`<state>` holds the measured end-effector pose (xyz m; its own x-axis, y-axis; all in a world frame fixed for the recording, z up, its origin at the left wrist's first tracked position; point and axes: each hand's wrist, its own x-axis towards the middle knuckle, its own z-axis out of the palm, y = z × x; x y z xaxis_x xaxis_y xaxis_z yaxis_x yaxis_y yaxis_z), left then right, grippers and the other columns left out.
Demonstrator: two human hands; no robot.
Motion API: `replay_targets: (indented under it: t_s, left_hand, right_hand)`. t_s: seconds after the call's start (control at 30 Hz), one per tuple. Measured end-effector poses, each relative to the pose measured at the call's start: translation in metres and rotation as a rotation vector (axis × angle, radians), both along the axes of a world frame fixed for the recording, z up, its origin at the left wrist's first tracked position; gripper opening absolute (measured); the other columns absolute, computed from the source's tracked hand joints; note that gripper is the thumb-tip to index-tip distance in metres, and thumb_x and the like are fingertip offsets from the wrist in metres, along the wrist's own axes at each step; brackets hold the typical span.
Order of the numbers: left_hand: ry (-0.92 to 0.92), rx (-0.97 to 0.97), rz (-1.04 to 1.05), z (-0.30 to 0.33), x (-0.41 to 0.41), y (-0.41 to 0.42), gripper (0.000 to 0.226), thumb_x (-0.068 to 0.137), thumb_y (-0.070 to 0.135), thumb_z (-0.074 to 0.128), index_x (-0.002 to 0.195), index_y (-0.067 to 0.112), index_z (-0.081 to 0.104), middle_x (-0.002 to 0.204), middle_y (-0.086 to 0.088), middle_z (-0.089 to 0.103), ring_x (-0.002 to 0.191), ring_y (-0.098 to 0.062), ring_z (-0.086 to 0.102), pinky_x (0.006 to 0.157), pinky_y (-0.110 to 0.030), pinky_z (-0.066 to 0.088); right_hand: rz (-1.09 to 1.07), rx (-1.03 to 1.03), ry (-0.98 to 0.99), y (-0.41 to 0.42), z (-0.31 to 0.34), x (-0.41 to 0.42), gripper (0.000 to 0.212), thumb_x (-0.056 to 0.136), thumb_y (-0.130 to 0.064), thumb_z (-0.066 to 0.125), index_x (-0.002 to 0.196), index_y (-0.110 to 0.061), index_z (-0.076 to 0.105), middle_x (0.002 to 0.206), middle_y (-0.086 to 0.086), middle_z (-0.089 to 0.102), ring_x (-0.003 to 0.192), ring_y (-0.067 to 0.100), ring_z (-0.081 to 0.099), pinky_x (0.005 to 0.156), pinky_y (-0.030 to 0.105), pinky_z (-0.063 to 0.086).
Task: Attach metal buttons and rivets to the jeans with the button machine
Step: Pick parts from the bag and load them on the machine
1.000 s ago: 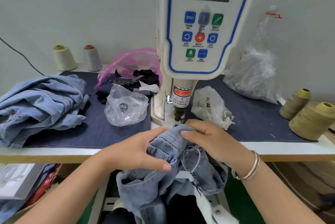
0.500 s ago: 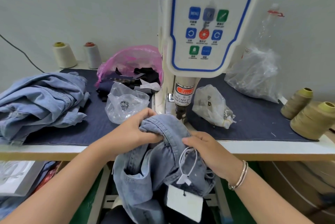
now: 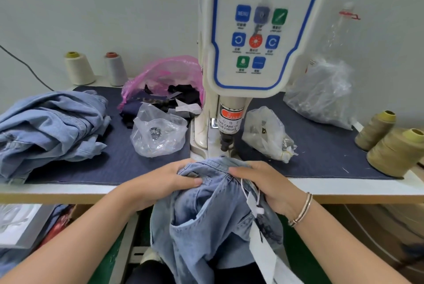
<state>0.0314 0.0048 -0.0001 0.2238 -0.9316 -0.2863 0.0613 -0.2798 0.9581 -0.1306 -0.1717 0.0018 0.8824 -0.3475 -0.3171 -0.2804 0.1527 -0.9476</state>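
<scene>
1. The tall white button machine with the blue-edged control panel [image 3: 257, 38] towers over the middle of the table [image 3: 68, 188]. Its dark punch [image 3: 226, 142] hangs just behind the work, and the label above it warns about fingers: that is the spot to stay out of.
2. The pale blue denim jeans [image 3: 206, 221] hang off the table's front edge, waistband bunched at the machine's base. They look soft but thick and fairly heavy, likely to drag downward, so I judge the stiffer waistband seam the place to hold.
3. The left hand [image 3: 160, 180] clamps the bunched waistband on its side, thumb on top. The right hand [image 3: 266, 182] presses and grips the band opposite, near the white hang tag on a string [image 3: 253, 203], which could snag.
4. Room is tight: a clear plastic bag of metal buttons [image 3: 158, 133] sits just left of the machine base and a second small clear bag [image 3: 267, 133] just right.
5. A heap of light blue denim garments [image 3: 50, 127] fills the left; olive thread cones [image 3: 397, 150] crowd the right edge.
</scene>
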Motion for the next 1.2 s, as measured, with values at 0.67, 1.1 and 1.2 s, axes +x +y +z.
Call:
replay_targets:
  t_s: [0.67,1.1,1.2]
  left_hand:
    - [-1.348,-0.213,0.262,-0.027,-0.042,0.015,0.035,0.081,0.061,0.047,0.076,0.027,0.051,0.068,0.017,0.046,0.066,-0.009,0.047,0.07,-0.027,0.038]
    - [-0.681,-0.196,0.31,-0.028,0.005,0.021,0.025,0.081,0.053,0.061,0.081,0.029,0.069,0.048,0.006,0.045,0.047,-0.006,0.032,0.048,-0.019,0.027]
    - [-0.596,-0.231,0.365,-0.031,0.012,0.018,0.024,0.08,0.049,0.064,0.081,0.026,0.071,0.049,0.004,0.049,0.047,-0.006,0.036,0.047,-0.017,0.03]
  right_hand:
    - [-0.184,0.207,-0.099,-0.015,0.001,0.04,0.02,0.089,-0.014,0.061,0.108,-0.01,0.066,0.082,0.002,0.075,0.07,0.01,0.07,0.055,0.017,0.051]
    - [-0.262,0.118,-0.206,-0.011,0.001,0.037,0.015,0.09,-0.014,0.06,0.081,-0.013,0.072,0.077,0.008,0.072,0.066,0.016,0.068,0.058,0.022,0.053]
    - [-0.259,0.121,-0.218,-0.012,-0.002,0.038,0.013,0.091,-0.015,0.06,0.092,-0.009,0.071,0.085,0.011,0.071,0.073,0.019,0.067,0.065,0.026,0.054]
